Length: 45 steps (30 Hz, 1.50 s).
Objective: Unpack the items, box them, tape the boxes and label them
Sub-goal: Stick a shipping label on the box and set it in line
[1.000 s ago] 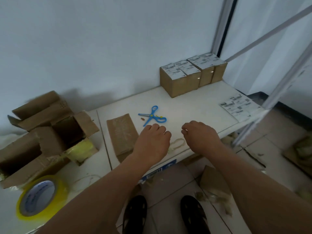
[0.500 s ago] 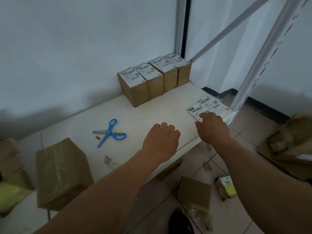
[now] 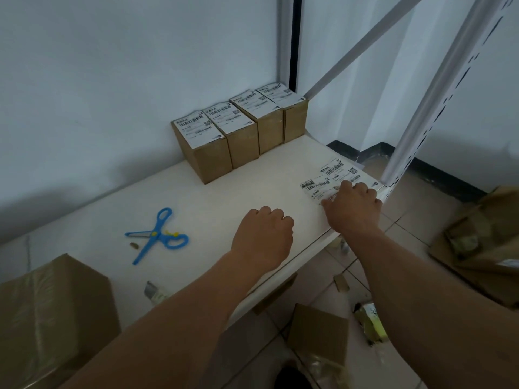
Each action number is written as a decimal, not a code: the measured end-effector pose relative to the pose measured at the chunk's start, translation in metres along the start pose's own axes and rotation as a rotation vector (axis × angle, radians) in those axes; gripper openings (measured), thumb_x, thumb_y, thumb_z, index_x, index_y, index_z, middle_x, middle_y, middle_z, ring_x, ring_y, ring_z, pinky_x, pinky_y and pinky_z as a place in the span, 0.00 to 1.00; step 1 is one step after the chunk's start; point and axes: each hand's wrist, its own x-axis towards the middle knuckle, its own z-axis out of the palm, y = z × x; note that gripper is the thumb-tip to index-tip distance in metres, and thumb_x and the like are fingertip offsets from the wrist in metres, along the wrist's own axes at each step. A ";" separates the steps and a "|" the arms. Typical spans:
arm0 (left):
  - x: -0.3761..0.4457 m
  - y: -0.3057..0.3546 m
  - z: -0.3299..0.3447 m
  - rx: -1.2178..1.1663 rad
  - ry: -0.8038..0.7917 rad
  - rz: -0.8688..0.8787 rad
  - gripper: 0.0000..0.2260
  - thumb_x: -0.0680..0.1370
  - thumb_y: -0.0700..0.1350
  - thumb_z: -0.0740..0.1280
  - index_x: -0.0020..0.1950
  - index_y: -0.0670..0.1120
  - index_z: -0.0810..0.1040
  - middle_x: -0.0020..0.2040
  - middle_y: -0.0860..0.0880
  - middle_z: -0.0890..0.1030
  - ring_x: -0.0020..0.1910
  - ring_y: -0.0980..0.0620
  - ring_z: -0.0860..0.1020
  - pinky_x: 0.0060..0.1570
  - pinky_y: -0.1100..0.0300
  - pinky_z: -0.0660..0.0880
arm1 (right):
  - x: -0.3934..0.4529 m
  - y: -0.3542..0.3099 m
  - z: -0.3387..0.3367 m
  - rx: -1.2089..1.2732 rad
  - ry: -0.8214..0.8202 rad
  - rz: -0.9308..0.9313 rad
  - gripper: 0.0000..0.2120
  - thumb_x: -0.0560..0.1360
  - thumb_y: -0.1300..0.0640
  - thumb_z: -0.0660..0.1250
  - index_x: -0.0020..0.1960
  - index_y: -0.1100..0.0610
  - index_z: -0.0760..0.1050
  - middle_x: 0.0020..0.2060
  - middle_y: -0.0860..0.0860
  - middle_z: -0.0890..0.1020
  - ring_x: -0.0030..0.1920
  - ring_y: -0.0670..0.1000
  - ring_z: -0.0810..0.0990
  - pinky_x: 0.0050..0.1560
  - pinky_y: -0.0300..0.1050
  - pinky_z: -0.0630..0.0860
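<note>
Since a moment ago my right hand (image 3: pixel 354 209) has gone from the table's middle to the sheet of labels (image 3: pixel 334 175) at the right-hand end, and my view has swung that way, so the tape roll and open cartons are now out of sight. From the head camera, my right fingers (image 3: pixel 346 188) lie on the near edge of the labels; they look bent down onto the paper, but I cannot tell whether they have pinched a label or only press on it. My left hand (image 3: pixel 264 237) has trailed along and hovers over the bare table (image 3: pixel 224 197) with fingers loosely curled, holding nothing. Four small boxes (image 3: pixel 238 130) stand in a row against the wall, each already labelled on top. A taped box (image 3: pixel 53 310) sits at the near left, with no label that I can see. Blue scissors (image 3: pixel 157 235) lie between it and my left hand. I judge I am on labelling: fetching a label for that box.
</note>
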 end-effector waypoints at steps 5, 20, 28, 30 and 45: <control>-0.018 -0.005 -0.009 -0.033 -0.009 -0.087 0.14 0.83 0.49 0.54 0.51 0.47 0.77 0.48 0.50 0.79 0.41 0.54 0.68 0.43 0.59 0.62 | -0.005 -0.009 -0.008 0.435 -0.045 0.039 0.17 0.79 0.55 0.63 0.66 0.60 0.70 0.61 0.58 0.75 0.58 0.58 0.76 0.50 0.48 0.70; -0.151 -0.035 -0.088 0.122 -0.037 -0.214 0.12 0.82 0.51 0.57 0.47 0.48 0.77 0.44 0.49 0.79 0.44 0.47 0.78 0.40 0.54 0.67 | -0.144 -0.084 -0.026 0.947 -0.167 0.011 0.12 0.81 0.53 0.61 0.59 0.58 0.76 0.52 0.50 0.81 0.51 0.52 0.79 0.54 0.50 0.78; -0.230 -0.070 -0.128 0.148 0.034 -0.319 0.11 0.82 0.50 0.57 0.48 0.49 0.77 0.47 0.49 0.80 0.46 0.47 0.77 0.43 0.53 0.73 | -0.222 -0.146 -0.042 0.972 -0.230 -0.087 0.12 0.82 0.52 0.59 0.49 0.57 0.78 0.40 0.51 0.81 0.41 0.53 0.80 0.47 0.52 0.80; -0.245 -0.078 -0.134 0.146 0.058 -0.337 0.08 0.79 0.49 0.62 0.44 0.49 0.78 0.42 0.50 0.80 0.40 0.48 0.78 0.39 0.53 0.74 | -0.238 -0.159 -0.048 1.036 -0.237 -0.090 0.09 0.82 0.52 0.61 0.52 0.55 0.77 0.42 0.49 0.82 0.40 0.49 0.80 0.43 0.47 0.80; -0.330 -0.115 -0.149 -0.072 0.027 -0.754 0.22 0.81 0.61 0.54 0.69 0.51 0.72 0.66 0.52 0.75 0.66 0.52 0.72 0.62 0.56 0.70 | -0.292 -0.237 -0.034 1.095 -0.413 -0.214 0.05 0.81 0.54 0.63 0.52 0.52 0.77 0.45 0.45 0.81 0.40 0.41 0.79 0.29 0.27 0.71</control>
